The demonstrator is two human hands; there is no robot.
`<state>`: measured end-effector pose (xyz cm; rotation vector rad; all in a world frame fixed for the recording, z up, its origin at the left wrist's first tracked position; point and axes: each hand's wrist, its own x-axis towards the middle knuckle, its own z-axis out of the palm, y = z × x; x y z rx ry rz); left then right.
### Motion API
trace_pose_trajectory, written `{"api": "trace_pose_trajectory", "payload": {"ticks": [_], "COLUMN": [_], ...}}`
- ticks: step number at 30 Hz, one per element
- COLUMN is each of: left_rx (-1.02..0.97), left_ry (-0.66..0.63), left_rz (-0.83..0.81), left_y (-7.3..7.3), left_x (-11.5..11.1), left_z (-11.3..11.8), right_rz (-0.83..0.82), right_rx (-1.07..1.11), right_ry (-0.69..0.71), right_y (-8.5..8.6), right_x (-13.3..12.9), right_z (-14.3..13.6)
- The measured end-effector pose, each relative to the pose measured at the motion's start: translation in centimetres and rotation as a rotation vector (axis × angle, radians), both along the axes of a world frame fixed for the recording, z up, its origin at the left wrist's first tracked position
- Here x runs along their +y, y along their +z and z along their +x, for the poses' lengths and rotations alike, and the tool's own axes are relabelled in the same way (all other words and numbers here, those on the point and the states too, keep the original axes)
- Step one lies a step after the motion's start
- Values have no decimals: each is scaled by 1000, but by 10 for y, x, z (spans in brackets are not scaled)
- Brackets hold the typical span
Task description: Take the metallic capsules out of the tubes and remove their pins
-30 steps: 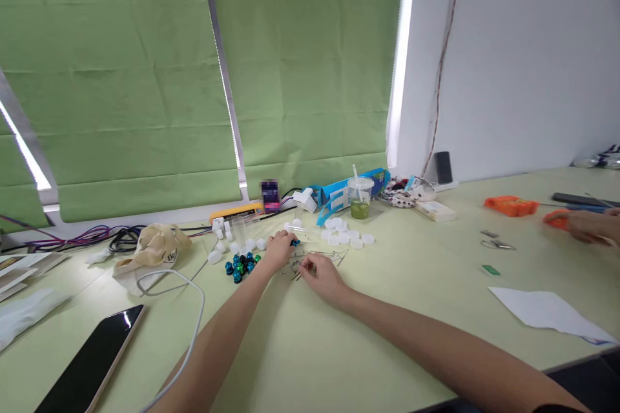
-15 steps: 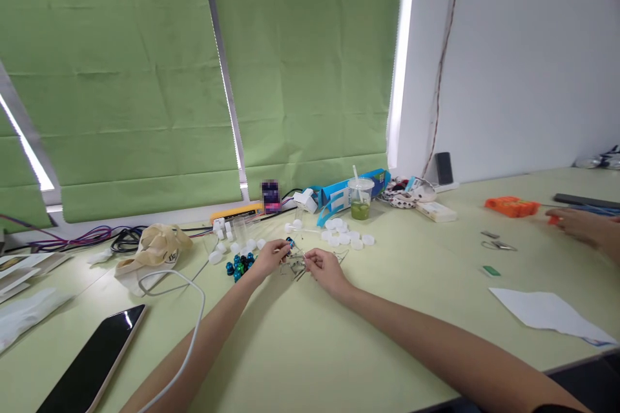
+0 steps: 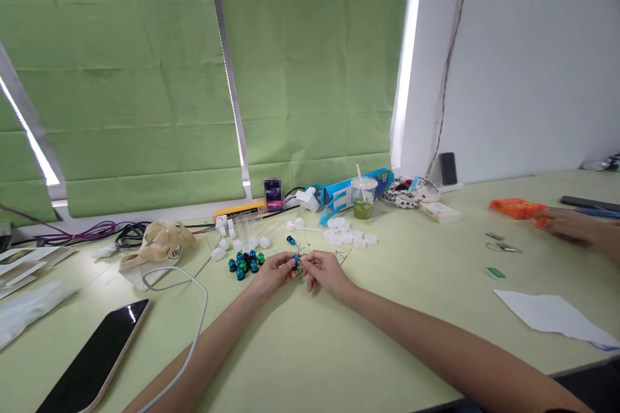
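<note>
At the middle of the table my left hand [image 3: 274, 275] pinches a small blue piece [image 3: 296, 261] between thumb and forefinger. My right hand [image 3: 327, 273] meets it from the right, fingertips closed against the blue piece; whatever they hold is too small to make out. Thin wire-like lines [image 3: 299, 248] rise near the fingertips. Left of my hands lies a pile of small shiny blue and green pieces [image 3: 245, 264]. One loose blue piece [image 3: 291, 240] rests just behind my hands. Thin metal wires [image 3: 345, 254] lie partly hidden behind my right hand.
White round caps [image 3: 341, 232] and a drink cup [image 3: 363, 199] stand behind. A phone [image 3: 94, 358] and white cable [image 3: 201, 310] lie left, the cable crossing my left forearm. At right, another person's hand [image 3: 564, 222] touches an orange object [image 3: 516, 208]; scissors [image 3: 504, 247] lie nearer.
My hands have come closer together and slightly nearer to me, the blue piece now between them. The loose blue piece behind shows clear of my left fingers. The other person's hand has shifted left.
</note>
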<state>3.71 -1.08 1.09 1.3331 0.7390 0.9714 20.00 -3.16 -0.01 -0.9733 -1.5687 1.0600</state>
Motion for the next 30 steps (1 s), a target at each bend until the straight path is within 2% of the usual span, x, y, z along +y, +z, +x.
{"api": "trace_pose_trajectory", "payload": {"ticks": [8,15,19,24,27,30], "left_rx": [90,124,109,137,151,177], "left_ry": [56,11,4,7,29,53], "left_rz": [124,144,149,142,151,156], "left_y": [6,1,-2,-4,-6,-5], "left_x": [-6,-6,-8,-10,-9,-9], "left_z": [-1,-3,-3,-2,-2,-2], "right_rz": [50,247,467,616,572,327], "right_rx": [-113,-284,-483,-615,-593,-442], "right_ry": [-90,-167,-243,-239,-249,-224], "right_y": [3,5,5,3,3,2], "right_x": [1,0,-5,-7,-5,-1], "right_z": [3,4,5,7,6,6]}}
